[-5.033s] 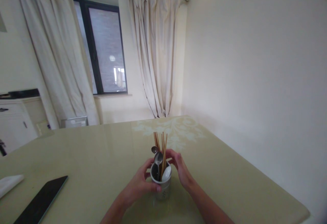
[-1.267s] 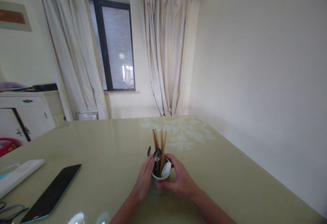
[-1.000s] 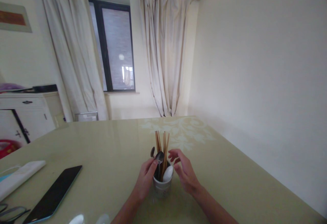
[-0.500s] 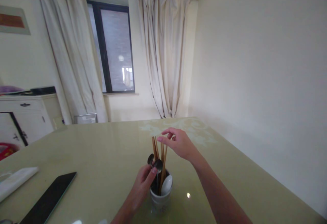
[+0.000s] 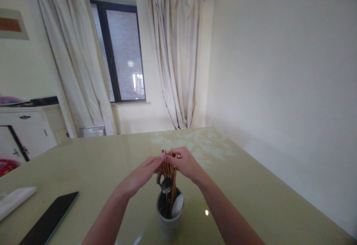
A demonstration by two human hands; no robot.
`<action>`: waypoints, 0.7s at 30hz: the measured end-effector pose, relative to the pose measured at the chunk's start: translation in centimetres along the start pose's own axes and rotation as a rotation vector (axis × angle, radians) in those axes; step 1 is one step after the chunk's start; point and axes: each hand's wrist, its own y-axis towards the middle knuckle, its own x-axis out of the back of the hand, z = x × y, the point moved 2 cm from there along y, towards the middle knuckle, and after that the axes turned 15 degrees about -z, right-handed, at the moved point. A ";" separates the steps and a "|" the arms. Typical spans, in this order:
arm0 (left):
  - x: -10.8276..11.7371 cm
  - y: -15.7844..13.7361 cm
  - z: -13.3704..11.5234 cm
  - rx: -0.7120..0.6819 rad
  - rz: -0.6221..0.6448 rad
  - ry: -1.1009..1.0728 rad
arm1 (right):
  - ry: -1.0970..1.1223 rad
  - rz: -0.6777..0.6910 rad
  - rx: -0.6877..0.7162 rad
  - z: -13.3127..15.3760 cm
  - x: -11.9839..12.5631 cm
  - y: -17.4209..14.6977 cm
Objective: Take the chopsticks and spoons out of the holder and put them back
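Observation:
A light grey cup (image 5: 170,225) stands on the table, holding several wooden chopsticks (image 5: 169,172), two dark metal spoons and a white spoon (image 5: 177,206). One metal spoon (image 5: 166,186) faces me at the front of the bundle; the other (image 5: 158,178) shows edge-on at its left. My left hand (image 5: 149,165) is closed at the upper left side of the chopsticks, its fingertips partly hidden behind them. From the right, my right hand (image 5: 182,163) wraps round the chopsticks' upper ends, thumb meeting my left thumb.
On the table's left lie a black flat slab (image 5: 51,219) and a white flat object (image 5: 16,200). The pale green table (image 5: 111,163) meets a plain wall (image 5: 279,88) on the right. Behind it are curtains (image 5: 181,51), a window (image 5: 125,51) and a white cabinet (image 5: 33,129).
My left hand has let go of the metal spoons and risen to the chopsticks' tops. My right hand has closed in on them from the right. The chopsticks are drawn closer together.

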 end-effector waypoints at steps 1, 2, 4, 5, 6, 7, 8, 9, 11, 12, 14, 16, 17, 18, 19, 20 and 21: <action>0.2 0.1 -0.4 0.010 0.027 0.033 | 0.007 0.010 0.007 0.1 0.1 0.0; 0.4 0.1 -0.7 0.007 0.061 0.058 | 0.006 0.016 0.011 0.2 0.2 0.0; 0.4 0.2 -1.1 -0.035 0.150 0.076 | -0.007 0.027 -0.008 0.4 0.5 -0.1; 0.2 0.2 -1.2 -0.066 0.197 0.072 | -0.012 0.029 -0.029 0.5 0.6 -0.1; 0.1 0.3 -1.3 -0.094 0.240 0.060 | -0.014 0.029 -0.052 0.7 0.8 -0.2; -0.2 0.4 -1.3 -0.114 0.276 0.043 | -0.013 0.027 -0.070 0.8 0.9 -0.2; -0.4 0.5 -1.3 -0.127 0.298 0.022 | -0.010 0.021 -0.078 1.0 1.0 -0.3; -0.6 0.6 -1.2 -0.134 0.308 0.000 | -0.011 0.012 -0.078 1.2 1.1 -0.3; -1.0 0.9 -1.1 -0.140 0.288 -0.028 | -0.019 -0.013 -0.067 1.6 1.2 -0.4; -1.1 1.0 -1.0 -0.142 0.271 -0.033 | -0.027 -0.029 -0.061 1.8 1.2 -0.4; -1.3 1.1 -0.8 -0.149 0.248 -0.031 | -0.041 -0.061 -0.055 2.2 1.2 -0.4; -1.5 1.1 -0.9 -0.167 0.243 -0.027 | -0.049 -0.088 -0.054 2.5 1.3 -0.5; -1.5 1.1 -1.0 -0.178 0.246 -0.026 | -0.053 -0.097 -0.053 2.7 1.4 -0.5; -1.6 1.0 -1.2 -0.190 0.249 -0.027 | -0.055 -0.106 -0.051 2.9 1.5 -0.5; -1.6 0.9 -1.4 -0.202 0.253 -0.027 | -0.054 -0.115 -0.049 3.1 1.7 -0.6; -1.7 0.9 -1.6 -0.215 0.256 -0.028 | -0.052 -0.122 -0.048 3.3 1.9 -0.6; -1.7 0.8 -1.8 -0.227 0.258 -0.028 | -0.049 -0.128 -0.046 3.5 2.1 -0.7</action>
